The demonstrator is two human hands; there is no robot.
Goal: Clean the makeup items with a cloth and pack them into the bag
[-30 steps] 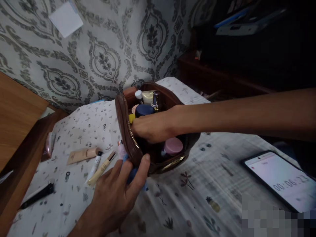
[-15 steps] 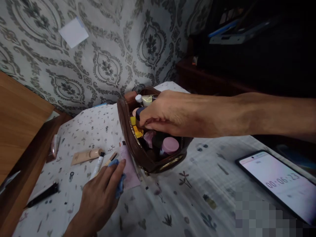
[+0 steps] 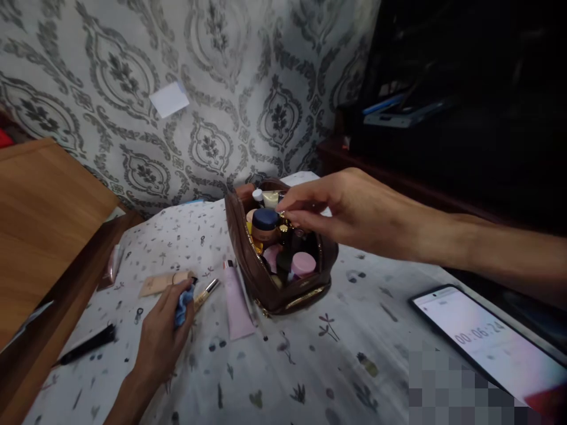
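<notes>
A brown zip bag [image 3: 248, 260] stands unzipped on the bed, packed with cosmetics. My right hand [image 3: 336, 203] is over it, thumb and fingertips close together beside a jar with a navy lid [image 3: 266, 219]; small gold-coloured pieces [image 3: 286, 227] lie under the thumb. What the fingertips pinch, if anything, is unclear. A pink-lidded jar [image 3: 303, 264] sits in the near end of the bag. My left hand [image 3: 162, 327] is closed on a crumpled blue cloth [image 3: 183, 306], its fingers over a beige tube [image 3: 162, 283] and near a slim gold-capped tube [image 3: 206, 293].
A lilac tube [image 3: 238, 304] lies left of the bag. A black tube [image 3: 91, 344] and a small pinkish item [image 3: 110, 267] are near the left edge. On the right rests a phone with a running timer [image 3: 482, 336]. Patterned wallpaper [image 3: 212, 141] rises behind.
My right hand has drawn back right and off the navy-lidded jar, which now shows in the bag. My left hand has moved left with the cloth, away from the lilac tube.
</notes>
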